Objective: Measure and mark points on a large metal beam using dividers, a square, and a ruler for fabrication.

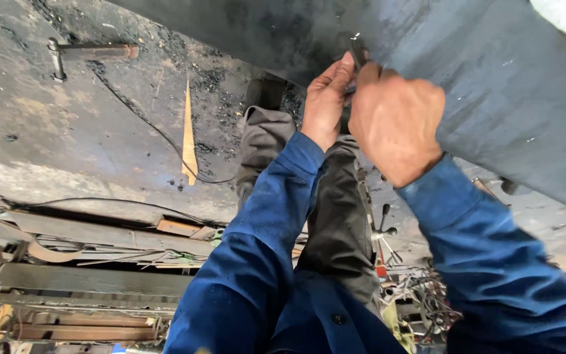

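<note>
Both hands share one grip: the left hand [325,101] and right hand [394,124] are clamped together on a small dark metal piece [358,49], held against the grey steel plate [512,92], apparently to steady it. A hammer [90,52] lies well apart, left.

Small dark metal piece [358,50], narrow, flat, roughly upright, pinched between both hands far in the scene, right of centre. Only its top end shows; the rest is hidden by fingers. It sits against the edge of a big grey steel plate [512,98].
</note>
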